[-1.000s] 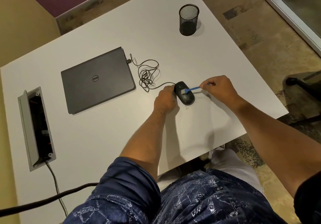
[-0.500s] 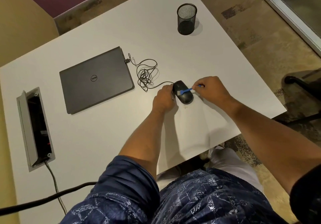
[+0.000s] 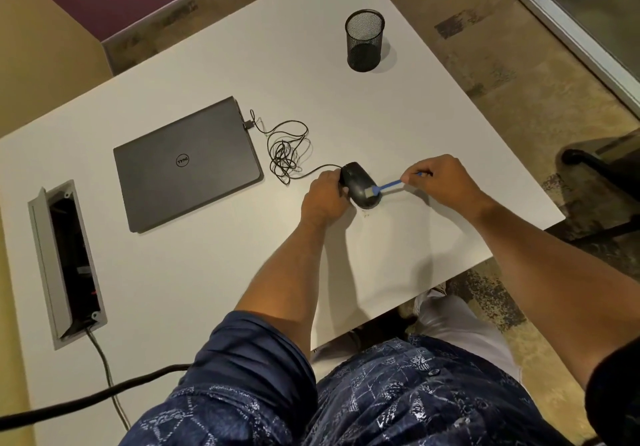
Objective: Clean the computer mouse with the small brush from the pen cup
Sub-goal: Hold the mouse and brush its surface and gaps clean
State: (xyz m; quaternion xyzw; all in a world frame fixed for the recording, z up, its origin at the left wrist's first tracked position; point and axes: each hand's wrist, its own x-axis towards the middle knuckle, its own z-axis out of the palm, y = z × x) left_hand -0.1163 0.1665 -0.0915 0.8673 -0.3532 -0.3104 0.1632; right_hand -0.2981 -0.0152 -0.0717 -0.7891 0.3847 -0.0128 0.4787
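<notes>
Blue-handled small brush point(image 3: 388, 186), pinched in the right hand point(image 3: 440, 182), rests its bristles on the black plastic computer mouse point(image 3: 358, 184), which the left hand point(image 3: 325, 200) clasps on the white table point(image 3: 207, 272). Brushing is underway; next, probably short strokes across the remaining surface.

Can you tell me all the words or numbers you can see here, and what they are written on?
"DELL": round logo on the closed lid of the grey laptop, seen upside down from this side.
Mouse, blue brush, mesh pen cup and table: no writing that can be seen.
</notes>
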